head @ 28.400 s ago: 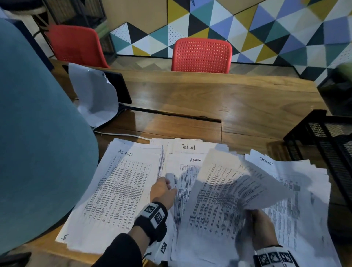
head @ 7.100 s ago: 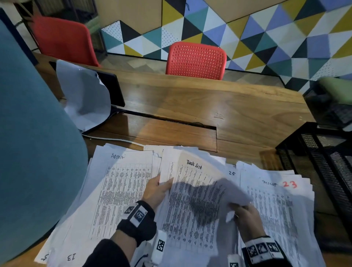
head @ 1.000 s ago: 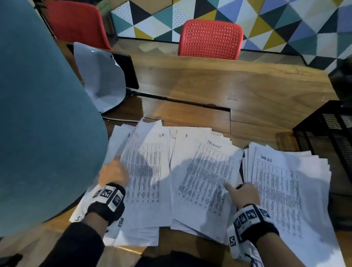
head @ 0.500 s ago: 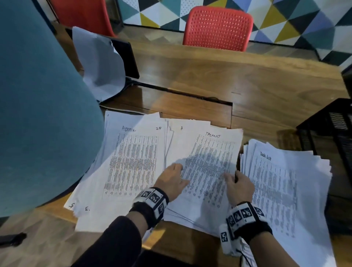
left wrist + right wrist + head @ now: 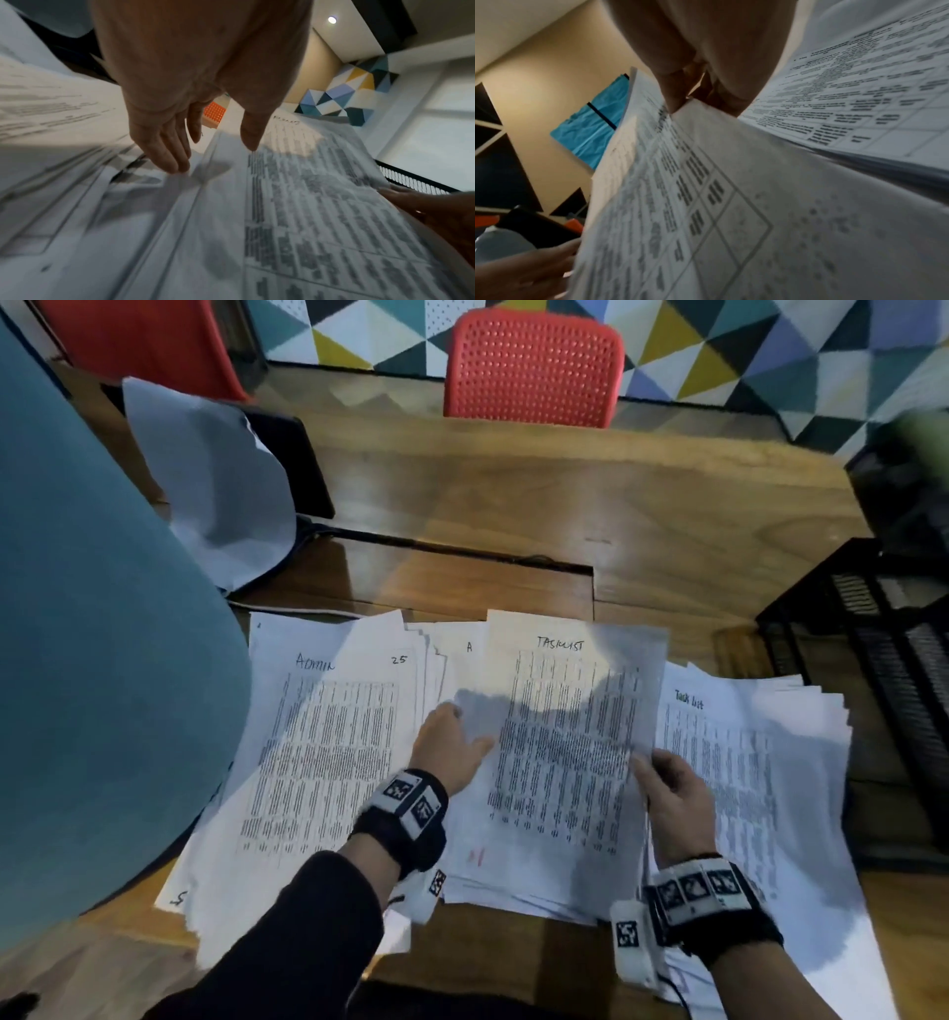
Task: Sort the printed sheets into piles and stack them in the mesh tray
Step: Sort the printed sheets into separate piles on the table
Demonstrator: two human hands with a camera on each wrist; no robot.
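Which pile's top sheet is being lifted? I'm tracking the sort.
The middle pile: its top sheet, headed "Tasklist", is pinched at its right edge by the right hand; the Admin pile and right pile lie flat.

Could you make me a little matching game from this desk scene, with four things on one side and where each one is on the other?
Things:
1. sheet headed TASKLIST
2. sheet headed ADMIN
3. black mesh tray
4. red perforated plastic chair

Places:
A. behind the far edge of the wooden desk
B. at the desk's right edge
C. top of the left pile
D. pinched at its right edge by the right hand

Pairs: 1-D, 2-C, 3-B, 4-A
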